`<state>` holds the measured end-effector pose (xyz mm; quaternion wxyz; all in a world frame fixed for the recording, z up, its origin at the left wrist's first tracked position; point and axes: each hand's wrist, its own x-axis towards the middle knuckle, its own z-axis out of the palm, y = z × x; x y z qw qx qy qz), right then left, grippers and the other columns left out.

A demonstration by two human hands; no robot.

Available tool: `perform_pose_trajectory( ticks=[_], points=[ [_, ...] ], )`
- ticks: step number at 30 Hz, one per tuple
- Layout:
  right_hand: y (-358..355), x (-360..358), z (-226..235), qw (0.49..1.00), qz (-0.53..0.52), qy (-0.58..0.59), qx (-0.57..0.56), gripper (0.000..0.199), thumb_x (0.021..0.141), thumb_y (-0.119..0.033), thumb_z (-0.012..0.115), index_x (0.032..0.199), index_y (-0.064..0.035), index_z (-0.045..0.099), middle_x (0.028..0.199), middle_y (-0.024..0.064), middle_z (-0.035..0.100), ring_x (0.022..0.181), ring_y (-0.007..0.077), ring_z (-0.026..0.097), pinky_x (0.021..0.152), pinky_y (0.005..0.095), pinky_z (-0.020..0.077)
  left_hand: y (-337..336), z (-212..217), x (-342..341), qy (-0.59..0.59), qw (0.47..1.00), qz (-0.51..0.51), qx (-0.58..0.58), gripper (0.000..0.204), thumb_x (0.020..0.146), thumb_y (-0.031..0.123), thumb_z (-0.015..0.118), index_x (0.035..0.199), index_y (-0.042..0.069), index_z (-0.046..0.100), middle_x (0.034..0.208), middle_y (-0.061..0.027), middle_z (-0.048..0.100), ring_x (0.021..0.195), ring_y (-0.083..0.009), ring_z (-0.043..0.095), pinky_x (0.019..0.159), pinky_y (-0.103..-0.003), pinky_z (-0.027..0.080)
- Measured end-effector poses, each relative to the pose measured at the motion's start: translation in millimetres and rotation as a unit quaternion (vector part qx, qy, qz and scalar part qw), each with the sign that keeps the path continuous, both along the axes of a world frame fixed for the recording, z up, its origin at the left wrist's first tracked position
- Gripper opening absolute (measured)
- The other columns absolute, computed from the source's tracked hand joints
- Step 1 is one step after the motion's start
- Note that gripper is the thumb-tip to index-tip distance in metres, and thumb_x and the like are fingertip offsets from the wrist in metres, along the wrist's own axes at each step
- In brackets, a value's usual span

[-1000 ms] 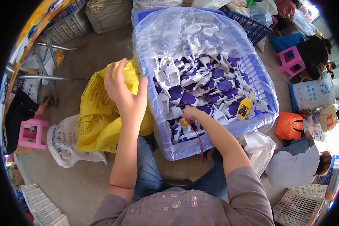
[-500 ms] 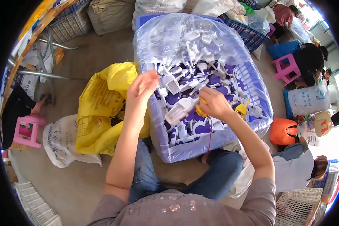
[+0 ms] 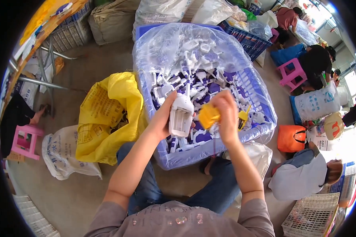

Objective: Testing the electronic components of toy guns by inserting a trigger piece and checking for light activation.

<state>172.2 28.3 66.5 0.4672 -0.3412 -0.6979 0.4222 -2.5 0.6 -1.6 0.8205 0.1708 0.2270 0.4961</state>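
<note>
My left hand [image 3: 162,121] is closed around a white plastic casing [image 3: 181,117] with a rounded top, a thin stem and an open rectangular hollow facing up. Just right of it, my right hand [image 3: 228,116], smeared by motion, grips a yellow blocky object [image 3: 208,115]; its exact kind is unclear. A thin dark reddish cord hangs below that hand. Both hands are over the near part of a blue-violet crate [image 3: 267,130] lined with clear plastic film. Heaped inside are many white and purple plastic pieces [image 3: 201,136]. Another yellow piece [image 3: 243,118] lies on the heap at the right.
Left of the crate stands an open yellow woven sack [image 3: 93,138], with a white sack [image 3: 59,154] beside it. Pink stools [image 3: 292,73] stand on both sides, and people sit nearby. An orange bag [image 3: 290,138] and a blue crate [image 3: 251,45] are to the right.
My left hand, empty and raised before, now holds the white casing, which was at my right hand. The right hand has turned upward with the yellow object, apart from the casing.
</note>
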Motion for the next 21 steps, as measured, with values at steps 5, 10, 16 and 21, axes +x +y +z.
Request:
perform_pose_trajectory(
  ticks=[5,10,16,21],
  points=[
    [-7.1,-16.8,-29.4,0.976,0.037,-0.201,0.071,0.013,0.087,-0.016,0.049,0.088,-0.0028,0.050,0.067,0.0115,0.054,0.058,0.0229,0.056,0.057,0.0324,0.0441,0.8,-7.3,11.2,0.064,0.991,0.100,-0.065,0.048,0.087,0.051,0.050,0.106,0.008,0.057,0.097,-0.0074,0.062,0.085,-0.0192,0.063,0.075,-0.032,0.052],
    [-3.4,-16.9,-38.3,0.930,0.057,-0.272,0.240,0.007,0.083,-0.012,0.053,0.082,-0.0058,0.050,0.059,0.0110,0.054,0.051,0.0304,0.056,0.047,0.0381,0.0432,1.7,-14.7,13.6,0.097,0.991,0.077,-0.053,0.044,0.088,0.048,0.051,0.099,0.007,0.057,0.090,-0.0069,0.061,0.078,-0.0166,0.062,0.068,-0.029,0.052],
    [-3.3,-34.0,-56.1,0.907,-0.010,-0.293,0.302,0.009,0.080,-0.012,0.055,0.075,-0.0076,0.049,0.053,0.0081,0.052,0.045,0.0261,0.054,0.041,0.0365,0.0413,2.4,-24.0,12.6,0.117,0.983,0.140,0.000,0.038,0.087,0.043,0.052,0.098,0.006,0.057,0.088,-0.0058,0.060,0.078,-0.0160,0.060,0.070,-0.029,0.049],
    [13.3,-45.7,-64.8,0.892,-0.069,-0.294,0.338,0.013,0.080,-0.015,0.056,0.071,-0.0091,0.048,0.048,0.0052,0.050,0.040,0.0222,0.052,0.037,0.0339,0.0386,5.6,-41.9,17.1,0.135,0.968,0.196,-0.082,0.041,0.087,0.045,0.048,0.098,0.006,0.056,0.087,-0.0060,0.059,0.078,-0.0174,0.060,0.070,-0.030,0.048]
  ],
)
